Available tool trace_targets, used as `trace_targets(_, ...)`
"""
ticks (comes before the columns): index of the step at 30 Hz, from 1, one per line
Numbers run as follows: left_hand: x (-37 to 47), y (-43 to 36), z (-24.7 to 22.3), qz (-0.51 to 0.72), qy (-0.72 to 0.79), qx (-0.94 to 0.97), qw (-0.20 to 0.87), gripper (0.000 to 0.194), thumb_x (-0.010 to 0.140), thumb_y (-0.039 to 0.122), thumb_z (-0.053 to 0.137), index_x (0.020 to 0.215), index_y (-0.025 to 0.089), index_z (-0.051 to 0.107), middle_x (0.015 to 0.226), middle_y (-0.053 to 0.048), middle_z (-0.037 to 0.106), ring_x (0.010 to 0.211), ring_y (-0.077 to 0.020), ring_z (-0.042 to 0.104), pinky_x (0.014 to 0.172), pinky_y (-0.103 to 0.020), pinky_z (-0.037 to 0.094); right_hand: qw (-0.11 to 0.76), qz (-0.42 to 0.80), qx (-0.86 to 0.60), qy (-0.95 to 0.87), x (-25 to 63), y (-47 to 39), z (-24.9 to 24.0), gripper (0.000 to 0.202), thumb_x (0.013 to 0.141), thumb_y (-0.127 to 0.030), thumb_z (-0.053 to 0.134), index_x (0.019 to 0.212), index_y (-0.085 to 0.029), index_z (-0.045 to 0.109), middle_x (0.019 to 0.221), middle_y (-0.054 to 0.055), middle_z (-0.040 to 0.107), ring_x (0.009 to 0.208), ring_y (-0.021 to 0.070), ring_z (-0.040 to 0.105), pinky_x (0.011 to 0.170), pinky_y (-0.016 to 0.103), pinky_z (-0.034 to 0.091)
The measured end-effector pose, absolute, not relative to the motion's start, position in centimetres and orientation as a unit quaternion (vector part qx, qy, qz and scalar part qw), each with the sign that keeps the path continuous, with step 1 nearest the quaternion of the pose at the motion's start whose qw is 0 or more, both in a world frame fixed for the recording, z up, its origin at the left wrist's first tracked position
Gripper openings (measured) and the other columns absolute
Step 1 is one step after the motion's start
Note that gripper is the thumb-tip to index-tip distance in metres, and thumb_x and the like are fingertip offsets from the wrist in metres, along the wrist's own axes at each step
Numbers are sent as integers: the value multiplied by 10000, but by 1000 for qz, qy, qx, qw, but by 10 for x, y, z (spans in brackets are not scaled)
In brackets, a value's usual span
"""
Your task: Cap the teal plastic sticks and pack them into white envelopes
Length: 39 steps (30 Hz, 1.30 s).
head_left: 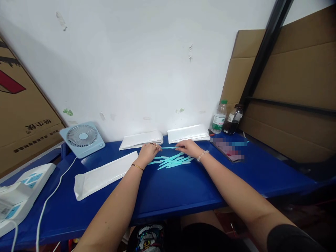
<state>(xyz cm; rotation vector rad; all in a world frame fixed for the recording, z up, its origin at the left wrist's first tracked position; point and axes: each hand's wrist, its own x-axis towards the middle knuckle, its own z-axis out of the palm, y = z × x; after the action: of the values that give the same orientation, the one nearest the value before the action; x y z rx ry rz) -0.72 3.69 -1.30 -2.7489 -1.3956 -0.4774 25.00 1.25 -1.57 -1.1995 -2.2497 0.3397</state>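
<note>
Between my two hands a thin turquoise strip is held level, just above the blue table. My left hand pinches its left end, and my right hand pinches its right end. Below the hands lies a loose, crisscrossed pile of turquoise strips of the same colour. What exactly the strips are cannot be made out. A long white padded envelope lies to the left of my left hand. Behind the hands, white envelopes and another white stack rest near the wall.
A light-blue fan stands at the back left, its white cable running forward beside a white device. At the right are a phone, a water bottle and a dark drink bottle. Cardboard borders the table.
</note>
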Motion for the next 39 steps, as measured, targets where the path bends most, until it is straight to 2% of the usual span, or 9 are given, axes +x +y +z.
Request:
trace_targets(2,-7,36,-14,-150,-445,-883,11,306,922,364,395,933,295,693,966,-17,664,990,-200,561,820,-303,370,267,109,-452,-844,248,14,-16,223,856,-321,552,855,-183,727,658,10,675,583,125,573,572,228,391)
trace_targets(7,-12,38,-18,-144,-478,-866,13,308,925,346,383,992,294,679,975,-32,639,964,-200,565,815,-315,389,262,83,-483,-831,270,20,-17,197,849,-280,555,883,-185,725,828,49,711,746,166,623,684,255,434)
trace_targets(10,-16,39,-22,-145,-491,-859,10,295,915,350,402,1066,312,652,1033,-38,606,1001,-207,553,842,-328,401,259,61,-496,-827,282,18,-15,212,808,-287,601,960,-184,707,869,64,693,756,178,607,692,277,443)
trace_targets(13,-17,39,-25,-162,-489,-857,-5,321,881,375,468,1173,330,594,1104,-41,579,1076,-227,524,879,-351,408,258,73,-463,-845,283,11,-11,186,772,-286,633,917,-193,704,908,62,666,759,168,594,676,266,446)
trace_targets(21,-1,21,-19,-216,-400,-890,-42,359,893,457,429,1126,266,626,1107,-38,621,1044,-210,535,904,-341,400,187,96,-437,-874,267,5,-13,112,693,-113,630,780,-158,683,769,31,648,661,136,572,613,228,417)
trace_targets(26,12,15,-15,-184,-390,-902,15,326,921,409,400,1005,259,677,979,-34,675,963,-200,536,891,-355,346,244,93,-423,-868,258,3,-8,121,822,-204,571,845,-168,684,812,45,653,709,143,575,652,240,418)
trace_targets(32,1,25,-9,-180,-473,-861,56,316,927,379,391,904,280,691,955,-31,685,980,-218,516,876,-372,311,245,68,-459,-851,268,8,-7,134,829,-211,567,814,-170,693,808,48,655,737,161,586,677,253,425)
trace_targets(35,-12,31,-13,-172,-512,-841,45,292,914,383,415,966,289,687,1011,-35,675,1009,-229,520,886,-378,320,231,44,-484,-843,278,11,-8,121,805,-232,606,851,-180,706,851,57,663,798,186,592,724,279,429)
trace_targets(39,-15,31,-16,-180,-501,-846,9,319,856,427,508,1120,299,631,1132,-36,635,1071,-237,516,920,-382,328,218,31,-412,-884,273,9,-10,149,792,-264,642,913,-212,711,912,56,651,872,193,577,784,295,416)
